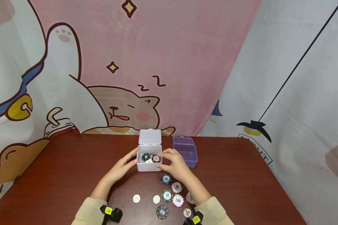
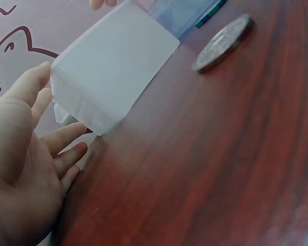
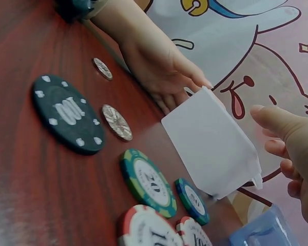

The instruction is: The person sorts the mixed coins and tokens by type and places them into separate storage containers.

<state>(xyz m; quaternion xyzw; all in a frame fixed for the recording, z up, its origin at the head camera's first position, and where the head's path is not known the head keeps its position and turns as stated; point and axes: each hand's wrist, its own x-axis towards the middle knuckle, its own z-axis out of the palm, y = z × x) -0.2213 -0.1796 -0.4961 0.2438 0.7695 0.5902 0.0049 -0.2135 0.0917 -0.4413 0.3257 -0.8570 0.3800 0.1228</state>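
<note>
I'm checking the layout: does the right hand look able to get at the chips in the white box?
Most likely yes: the right hand is right beside the white box, whose lid is open, leaving the chips uncovered from above.

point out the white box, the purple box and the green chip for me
White box point(image 1: 149, 167): head view, on its front wall.
Purple box point(image 1: 188, 152): head view, on its bare inside.
Green chip point(image 3: 150, 182): right wrist view, on the white centre of its face.
</note>
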